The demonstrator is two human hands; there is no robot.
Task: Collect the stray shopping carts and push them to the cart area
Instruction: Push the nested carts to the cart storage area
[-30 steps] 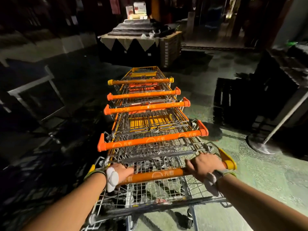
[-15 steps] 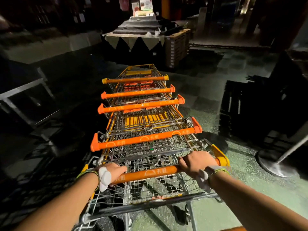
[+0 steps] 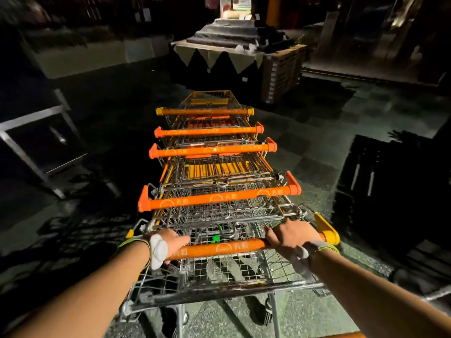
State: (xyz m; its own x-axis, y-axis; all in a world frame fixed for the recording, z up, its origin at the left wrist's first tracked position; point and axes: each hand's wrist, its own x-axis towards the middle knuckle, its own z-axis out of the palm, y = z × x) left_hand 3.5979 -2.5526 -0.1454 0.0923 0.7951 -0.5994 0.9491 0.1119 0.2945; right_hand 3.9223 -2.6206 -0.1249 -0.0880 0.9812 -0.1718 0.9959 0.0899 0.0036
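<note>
Draped display stand [image 3: 219,57] stands beyond nested carts [image 3: 214,167]; dark crates [image 3: 390,186] right.

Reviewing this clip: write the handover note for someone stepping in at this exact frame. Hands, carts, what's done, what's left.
Left hand: grips the left end of the rearmost cart's handle.
Right hand: grips the same handle toward its right end.
Carts: five handles show, so five carts nested in one row, pointing ahead across the dim floor.
Ahead: a draped display table stands roughly in line with the front cart.
Done: the carts are nested together.
Left: steer past the table and push the row on; no cart area is visible in this view.
</note>
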